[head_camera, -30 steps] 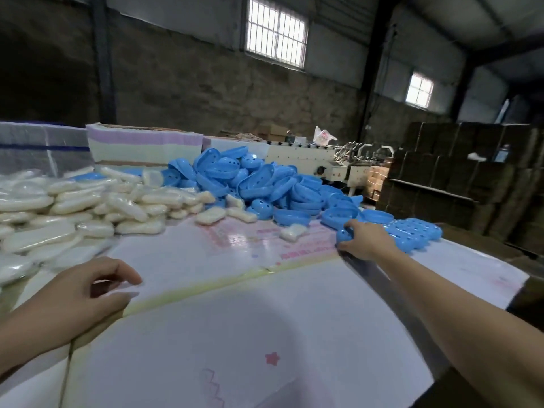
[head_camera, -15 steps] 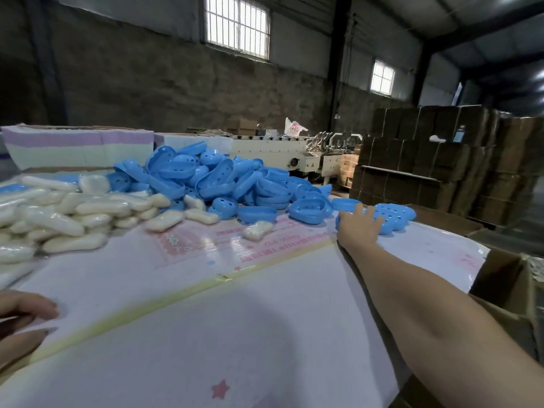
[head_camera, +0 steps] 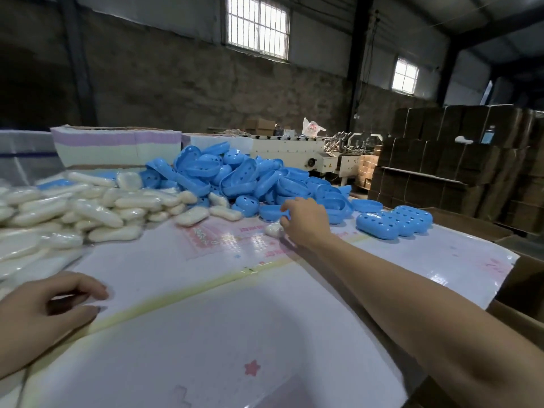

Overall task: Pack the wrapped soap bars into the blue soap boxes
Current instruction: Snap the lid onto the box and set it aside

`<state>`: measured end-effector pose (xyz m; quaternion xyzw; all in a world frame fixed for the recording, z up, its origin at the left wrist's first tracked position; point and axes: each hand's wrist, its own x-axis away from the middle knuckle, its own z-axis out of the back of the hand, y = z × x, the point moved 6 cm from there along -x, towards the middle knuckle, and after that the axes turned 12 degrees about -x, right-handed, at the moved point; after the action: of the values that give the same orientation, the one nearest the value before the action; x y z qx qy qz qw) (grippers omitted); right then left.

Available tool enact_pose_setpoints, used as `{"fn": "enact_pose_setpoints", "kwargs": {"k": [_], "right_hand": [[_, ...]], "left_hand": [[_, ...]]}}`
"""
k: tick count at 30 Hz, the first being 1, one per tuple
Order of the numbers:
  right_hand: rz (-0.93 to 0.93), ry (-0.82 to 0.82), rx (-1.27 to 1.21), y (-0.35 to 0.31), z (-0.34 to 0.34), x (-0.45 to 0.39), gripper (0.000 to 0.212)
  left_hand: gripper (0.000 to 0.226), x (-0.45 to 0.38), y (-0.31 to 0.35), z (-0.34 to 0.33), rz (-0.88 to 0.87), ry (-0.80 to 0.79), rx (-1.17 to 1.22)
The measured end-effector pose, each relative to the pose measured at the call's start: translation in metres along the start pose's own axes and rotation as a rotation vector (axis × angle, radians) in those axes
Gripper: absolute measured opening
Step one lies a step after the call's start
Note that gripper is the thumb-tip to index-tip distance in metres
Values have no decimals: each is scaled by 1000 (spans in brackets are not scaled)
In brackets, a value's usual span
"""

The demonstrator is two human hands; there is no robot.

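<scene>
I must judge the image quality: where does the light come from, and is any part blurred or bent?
Head view: daylight enters through two barred windows; the hall is dim; glare shines on the glossy sheet; wide-angle bending curves the edges; the left hand is slightly soft.

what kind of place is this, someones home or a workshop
Most likely a small packing workshop or warehouse, not a home: stacked cardboard cartons along the right, a packaging machine behind the table, and bulk heaps of blue soap boxes and wrapped soap bars.
</scene>
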<state>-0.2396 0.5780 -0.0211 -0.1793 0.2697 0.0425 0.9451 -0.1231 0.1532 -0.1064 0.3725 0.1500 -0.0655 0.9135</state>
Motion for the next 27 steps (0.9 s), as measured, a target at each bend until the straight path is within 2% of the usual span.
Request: {"fn": "enact_pose_setpoints", "kwargs": {"k": [2, 4, 6, 9, 12, 15, 20, 24, 27], "right_hand": [[50, -72, -192, -61, -11, 12, 20], [88, -152, -343, -119, -27, 29, 10], [105, -224, -530, -173, -44, 45, 19], [-40, -391, -1023, -240, -71, 64, 17], [-261, -425, -1344, -279, -97, 75, 10], [-288, -348, -1377, -289, -111, 82, 18], [-139, -371, -1323, -295, -110, 87, 19], [141, -359, -1112, -314, -96, 99, 22], [259, -338, -1013, -320, -86, 106, 20]], "left_hand": [[36, 6, 25, 9, 22, -1, 39], [31, 12, 41, 11, 18, -39, 38], [22, 16, 57, 16, -7, 17, -10], [21, 19, 62, 21, 32, 50, -39], [38, 18, 53, 27, 136, 117, 181], [51, 16, 39, 32, 226, 177, 381], [47, 15, 27, 42, 308, 253, 418], [43, 19, 27, 44, 343, 303, 446], [42, 20, 30, 66, 309, 361, 349]]}}
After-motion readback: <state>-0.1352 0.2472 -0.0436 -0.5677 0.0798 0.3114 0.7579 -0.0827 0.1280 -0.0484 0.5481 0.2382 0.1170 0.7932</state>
